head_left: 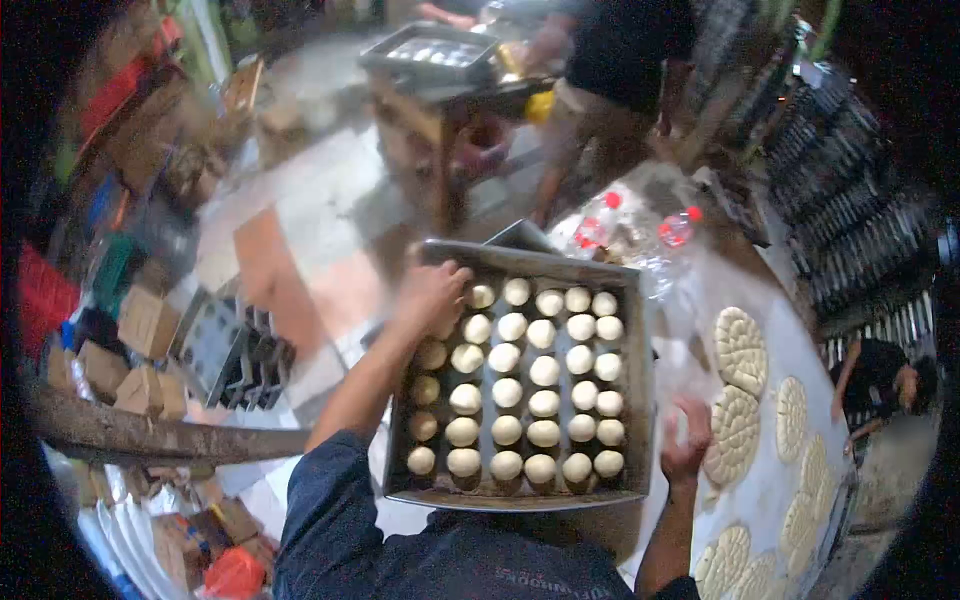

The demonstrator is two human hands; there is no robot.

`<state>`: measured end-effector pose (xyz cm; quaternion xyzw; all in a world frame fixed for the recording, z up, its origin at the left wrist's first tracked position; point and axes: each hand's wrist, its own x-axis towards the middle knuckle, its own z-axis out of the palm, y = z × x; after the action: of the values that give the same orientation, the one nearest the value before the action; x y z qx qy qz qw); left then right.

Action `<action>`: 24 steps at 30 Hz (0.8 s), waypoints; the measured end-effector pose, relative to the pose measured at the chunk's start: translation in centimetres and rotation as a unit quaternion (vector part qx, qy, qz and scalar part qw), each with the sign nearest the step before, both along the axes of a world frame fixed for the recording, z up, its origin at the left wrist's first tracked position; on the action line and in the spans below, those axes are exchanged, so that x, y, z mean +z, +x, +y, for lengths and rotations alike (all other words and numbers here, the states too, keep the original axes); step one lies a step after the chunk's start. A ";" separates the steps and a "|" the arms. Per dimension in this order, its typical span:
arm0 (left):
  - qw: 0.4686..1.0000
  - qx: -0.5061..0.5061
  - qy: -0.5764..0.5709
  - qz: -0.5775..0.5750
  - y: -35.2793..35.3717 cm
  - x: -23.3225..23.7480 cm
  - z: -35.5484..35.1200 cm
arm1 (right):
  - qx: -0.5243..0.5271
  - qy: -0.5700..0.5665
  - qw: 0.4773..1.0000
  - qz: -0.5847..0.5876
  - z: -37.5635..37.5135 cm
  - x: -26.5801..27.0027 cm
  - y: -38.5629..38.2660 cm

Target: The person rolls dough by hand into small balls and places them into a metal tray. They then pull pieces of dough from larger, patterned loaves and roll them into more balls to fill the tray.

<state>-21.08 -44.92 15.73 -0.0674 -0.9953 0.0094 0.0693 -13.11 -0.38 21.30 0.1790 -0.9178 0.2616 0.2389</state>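
Tbl (720, 285) w/ dough (733, 437), tiled flr (268, 262)

Pale table (768, 490): patterned dough rounds (741, 350) spread along it, some touching; red-capped bottles (676, 230) at far end.

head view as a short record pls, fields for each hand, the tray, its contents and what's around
left hand: on the far left corner of the tray
right hand: off the tray, beside its right side, fingers bent, no held object visible
tray: deep rectangular grey metal tray
contents: rows of round pale dough balls
right side: flat, pale, segmented dough rounds on a whitish table
beyond: clear red-capped bottles
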 end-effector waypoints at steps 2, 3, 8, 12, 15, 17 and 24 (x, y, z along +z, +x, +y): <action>0.999 0.018 -0.016 -0.047 -0.1 1.5 0.4 | -0.153 -0.030 0.987 -0.035 8.9 -2.7 4.5; 0.996 0.034 -0.008 -0.086 0.1 2.9 1.1 | -0.216 -0.072 0.971 -0.067 12.9 -4.6 6.6; 0.961 -0.055 0.193 0.188 0.6 1.4 -0.4 | -0.311 -0.128 0.940 -0.056 24.3 -13.8 14.8; 0.882 0.110 0.295 0.351 5.6 1.4 -0.8 | -0.335 -0.178 0.923 -0.062 25.9 -25.3 20.7; 0.868 0.296 0.274 0.290 12.4 -4.4 -4.5 | -0.271 -0.038 0.960 0.059 22.1 -21.2 22.9; 0.913 0.288 0.103 0.270 18.8 -15.1 -10.9 | -0.284 -0.108 0.952 0.030 22.7 -21.8 23.2; 0.777 0.280 0.265 -0.497 51.5 -21.4 -1.5 | -0.282 -0.226 0.932 -0.039 22.5 -21.0 22.6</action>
<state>30.47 -46.45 -5.63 0.2396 -0.8293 -0.2711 -0.4258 9.46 22.17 0.25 -0.1562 -0.8558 0.3905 0.3010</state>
